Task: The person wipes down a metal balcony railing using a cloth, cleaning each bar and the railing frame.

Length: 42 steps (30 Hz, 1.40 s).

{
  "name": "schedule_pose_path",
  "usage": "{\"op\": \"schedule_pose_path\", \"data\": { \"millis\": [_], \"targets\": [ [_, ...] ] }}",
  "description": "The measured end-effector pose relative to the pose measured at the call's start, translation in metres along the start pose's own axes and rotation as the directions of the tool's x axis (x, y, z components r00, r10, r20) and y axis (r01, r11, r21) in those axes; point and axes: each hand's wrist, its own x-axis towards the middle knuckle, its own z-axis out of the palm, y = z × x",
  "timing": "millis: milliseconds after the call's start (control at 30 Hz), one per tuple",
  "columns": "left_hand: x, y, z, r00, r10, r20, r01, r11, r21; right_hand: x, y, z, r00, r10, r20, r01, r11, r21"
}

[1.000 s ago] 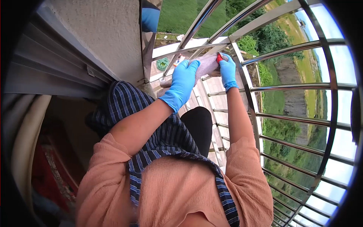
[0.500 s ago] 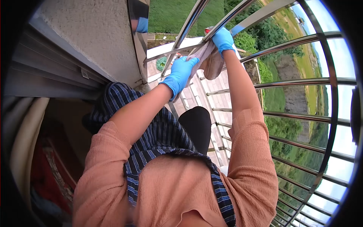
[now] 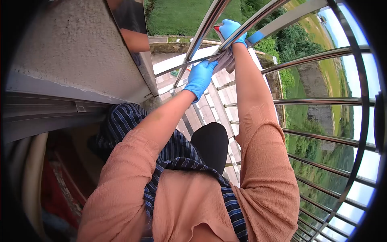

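Note:
A greyish-purple cloth (image 3: 225,60) hangs at a flat metal rail, below where an upright bar crosses it. My left hand (image 3: 200,76), in a blue glove, is closed on the cloth's left edge just under the rail. Farther out, my right hand (image 3: 232,31), also gloved in blue, reaches past a shiny bar (image 3: 254,20) that partly hides it. Its fingers are closed round something with a red part (image 3: 218,27), mostly hidden, and the cloth runs down below that hand.
Metal railing bars (image 3: 322,102) curve round the right side. A rough wall (image 3: 76,48) and a metal post (image 3: 137,48) stand at the left, above a grey frame (image 3: 48,109). Beyond the bars lie tiled ground, grass and bushes. A black-clad knee (image 3: 209,141) is below my hands.
My right hand has moved up and outward past the bar. My left hand has shifted slightly right. Less of the cloth shows below the rail, and the view has tilted.

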Motion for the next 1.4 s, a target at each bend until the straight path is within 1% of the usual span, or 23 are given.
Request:
{"op": "schedule_pose_path", "data": {
  "millis": [33,67,133,167,200,267,300,400,533,667,733,800,867,900,967,1000,1067,1133,1167,1267,1300,1333,1400],
  "targets": [
    [-0.005,-0.004,0.001,0.998,-0.053,0.021,0.053,0.999,0.013,-0.018,-0.021,-0.020,0.999,0.037,-0.013,-0.038,0.994,-0.098],
    [-0.011,-0.008,0.000,0.994,-0.107,0.038,0.105,0.994,0.030,-0.026,-0.024,-0.022,0.996,-0.027,-0.083,0.021,0.997,-0.081],
    [-0.019,-0.018,-0.003,0.989,-0.137,0.062,0.126,0.980,0.154,-0.039,-0.019,-0.023,0.976,0.184,-0.120,-0.186,0.982,-0.010],
    [-0.024,-0.022,-0.004,0.985,-0.156,0.075,0.137,0.967,0.215,-0.056,-0.013,-0.022,0.973,0.060,-0.225,-0.025,0.988,0.155],
    [-0.029,-0.023,-0.006,0.978,-0.190,0.085,0.168,0.962,0.217,-0.065,-0.013,-0.021,0.969,0.081,-0.235,-0.060,0.994,0.094],
    [-0.035,-0.022,-0.014,0.963,-0.252,0.097,0.226,0.948,0.222,-0.084,-0.016,-0.009,0.884,0.205,-0.421,-0.164,0.978,0.132],
    [-0.035,-0.029,-0.014,0.957,-0.270,0.108,0.239,0.941,0.239,-0.086,-0.010,0.004,0.867,0.192,-0.460,-0.147,0.980,0.132],
    [-0.043,-0.046,-0.015,0.966,-0.247,0.081,0.227,0.953,0.201,-0.114,-0.031,-0.008,0.827,0.354,-0.437,-0.298,0.935,0.194],
    [-0.046,-0.048,-0.030,0.957,-0.288,-0.041,0.290,0.935,0.204,-0.158,-0.032,-0.014,0.794,0.594,-0.131,-0.427,0.698,0.575],
    [-0.049,0.026,-0.030,0.990,0.036,-0.136,-0.037,0.999,-0.004,-0.199,0.006,0.015,0.782,0.612,-0.116,-0.224,0.449,0.865],
    [-0.030,0.047,-0.027,0.952,0.161,-0.262,-0.159,0.987,0.028,-0.216,0.013,0.014,0.770,0.628,-0.109,-0.112,0.302,0.947],
    [-0.012,0.069,-0.030,0.919,0.249,-0.307,-0.267,0.963,-0.018,-0.226,0.012,0.008,0.784,0.617,-0.066,-0.108,0.240,0.965],
    [0.014,0.078,-0.027,0.929,0.207,-0.306,-0.220,0.976,-0.007,-0.229,0.006,0.003,0.806,0.591,-0.037,-0.087,0.179,0.980],
    [0.027,0.080,-0.023,0.924,0.213,-0.318,-0.201,0.977,0.069,-0.229,0.001,-0.003,0.822,0.569,-0.016,-0.073,0.132,0.989],
    [0.049,0.079,-0.015,0.914,0.226,-0.337,-0.158,0.963,0.217,-0.227,0.000,0.002,0.840,0.542,-0.018,-0.069,0.139,0.988],
    [0.058,0.080,-0.015,0.949,0.150,-0.276,-0.055,0.945,0.322,-0.227,0.000,0.005,0.849,0.528,-0.015,-0.071,0.143,0.987],
    [0.078,0.075,-0.011,0.970,0.233,-0.064,-0.155,0.805,0.573,-0.230,-0.001,0.007,0.857,0.512,0.059,-0.145,0.129,0.981],
    [0.105,0.067,-0.012,0.989,0.144,0.040,-0.137,0.760,0.635,-0.233,-0.002,0.018,0.879,0.455,0.145,-0.203,0.081,0.976],
    [0.118,0.061,-0.011,0.980,0.172,0.098,-0.192,0.699,0.689,-0.233,-0.004,0.022,0.883,0.428,0.193,-0.253,0.088,0.963],
    [0.141,0.064,-0.009,0.985,0.136,0.102,-0.167,0.658,0.735,-0.213,-0.007,0.040,0.899,0.394,0.190,-0.204,-0.006,0.979],
    [0.148,0.065,-0.008,0.991,0.110,0.072,-0.129,0.698,0.704,-0.207,-0.009,0.029,0.887,0.401,0.227,-0.262,0.035,0.964],
    [0.161,0.060,-0.006,0.992,0.113,0.063,-0.124,0.686,0.717,-0.199,-0.011,0.031,0.881,0.391,0.264,-0.274,-0.033,0.961],
    [0.180,0.054,-0.002,0.980,0.105,0.171,-0.200,0.576,0.793,-0.174,-0.015,0.034,0.872,0.365,0.326,-0.286,-0.160,0.945]
  ]
}}
